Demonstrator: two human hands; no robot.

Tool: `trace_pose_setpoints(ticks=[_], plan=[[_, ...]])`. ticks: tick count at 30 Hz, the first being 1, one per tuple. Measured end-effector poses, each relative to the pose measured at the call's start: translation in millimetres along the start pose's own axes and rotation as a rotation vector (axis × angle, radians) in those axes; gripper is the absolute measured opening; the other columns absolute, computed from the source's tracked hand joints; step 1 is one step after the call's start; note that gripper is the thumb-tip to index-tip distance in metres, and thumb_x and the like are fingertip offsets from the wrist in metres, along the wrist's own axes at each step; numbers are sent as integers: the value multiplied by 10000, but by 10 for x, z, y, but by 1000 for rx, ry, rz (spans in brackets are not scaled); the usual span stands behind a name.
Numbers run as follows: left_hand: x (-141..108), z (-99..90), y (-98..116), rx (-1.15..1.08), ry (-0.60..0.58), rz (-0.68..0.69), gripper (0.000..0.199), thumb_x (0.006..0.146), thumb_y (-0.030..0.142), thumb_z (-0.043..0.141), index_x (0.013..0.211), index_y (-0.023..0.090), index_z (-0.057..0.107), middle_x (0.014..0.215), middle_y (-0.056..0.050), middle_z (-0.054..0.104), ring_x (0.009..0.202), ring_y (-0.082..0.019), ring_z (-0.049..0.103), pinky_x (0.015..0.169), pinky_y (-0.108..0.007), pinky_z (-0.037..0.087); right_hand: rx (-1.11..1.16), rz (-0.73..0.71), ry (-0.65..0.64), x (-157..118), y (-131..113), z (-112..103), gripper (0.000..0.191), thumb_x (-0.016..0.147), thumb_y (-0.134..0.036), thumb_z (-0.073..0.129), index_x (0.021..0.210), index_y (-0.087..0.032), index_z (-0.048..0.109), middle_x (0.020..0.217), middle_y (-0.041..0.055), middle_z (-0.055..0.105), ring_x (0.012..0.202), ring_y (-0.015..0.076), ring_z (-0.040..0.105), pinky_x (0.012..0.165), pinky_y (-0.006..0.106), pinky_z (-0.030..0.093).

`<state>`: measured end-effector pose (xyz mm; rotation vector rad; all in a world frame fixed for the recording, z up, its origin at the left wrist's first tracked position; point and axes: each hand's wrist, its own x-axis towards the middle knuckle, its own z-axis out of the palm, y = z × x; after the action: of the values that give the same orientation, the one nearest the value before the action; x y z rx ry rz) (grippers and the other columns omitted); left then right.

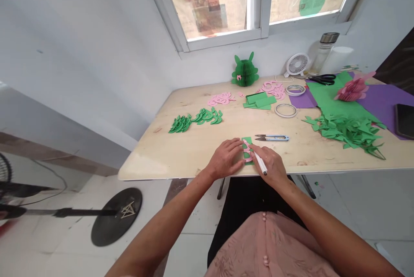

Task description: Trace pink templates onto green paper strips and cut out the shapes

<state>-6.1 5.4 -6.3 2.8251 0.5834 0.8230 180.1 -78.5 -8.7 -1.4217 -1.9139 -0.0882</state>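
fingertips first: the left hand (225,158) lies flat, fingers spread and pressing down on a small pink paper cut-out (246,149) that sits on a folded green paper rectangle (247,147) near the front edge of the pale wooden table (181,147), apparently pinning it in place as a template. the right hand (271,164) is closed around a thin white pen (260,163), tip at the cut-out's edge, tilted like it's tracing. just beyond, blue-handled thread snips (273,137) lie within reach. further out: a row of green cut leaf shapes (197,119), a pile of pink cut shapes (221,99), a heap of green paper scraps (351,130), two tape rolls (286,110) and a green honeycomb paper cactus (245,71) against the wall.
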Motion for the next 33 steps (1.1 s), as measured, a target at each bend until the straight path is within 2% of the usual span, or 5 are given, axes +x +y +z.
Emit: trace_pose_setpoints(ticks=[8, 16, 21, 26, 33], plan=[[-31, 17, 15, 45, 94, -41, 129, 859, 233, 510, 952, 187, 587, 966, -83, 698, 1034, -216, 634, 941, -379, 493, 0, 2, 29, -28, 41, 34, 338, 944, -190, 428, 1250, -144, 565, 922, 112, 709, 797, 242, 629, 718, 358, 483], [-56, 43, -38, 134, 197, -233, 122, 877, 193, 452, 842, 206, 568, 819, -54, 685, 799, -200, 641, 751, -343, 499, -45, 3, -33, 20, -9, 11, 305, 921, -230, 505, 1208, -173, 588, 1015, 113, 714, 916, 255, 632, 795, 380, 444], [-57, 54, -74, 151, 266, -298, 120, 876, 195, 461, 828, 205, 570, 802, -36, 691, 773, -193, 642, 731, -322, 487, -79, -107, -133, -19, -33, -68, 248, 918, -267, 534, 1129, -171, 620, 898, 94, 727, 911, 237, 635, 808, 374, 410], [-61, 70, -65, 150, 261, -316, 122, 867, 202, 473, 815, 210, 582, 806, -29, 693, 773, -185, 643, 738, -311, 484, -129, -203, -19, -188, -21, -97, 229, 918, -233, 541, 1112, -166, 642, 860, 89, 733, 931, 232, 635, 827, 376, 400], [-26, 38, -28, 139, 267, -279, 113, 855, 192, 481, 834, 210, 590, 822, -47, 693, 801, -201, 648, 758, -340, 504, -92, -191, 50, -266, 2, -84, 270, 897, -226, 573, 1155, -181, 637, 890, 93, 736, 937, 242, 640, 815, 389, 424]])
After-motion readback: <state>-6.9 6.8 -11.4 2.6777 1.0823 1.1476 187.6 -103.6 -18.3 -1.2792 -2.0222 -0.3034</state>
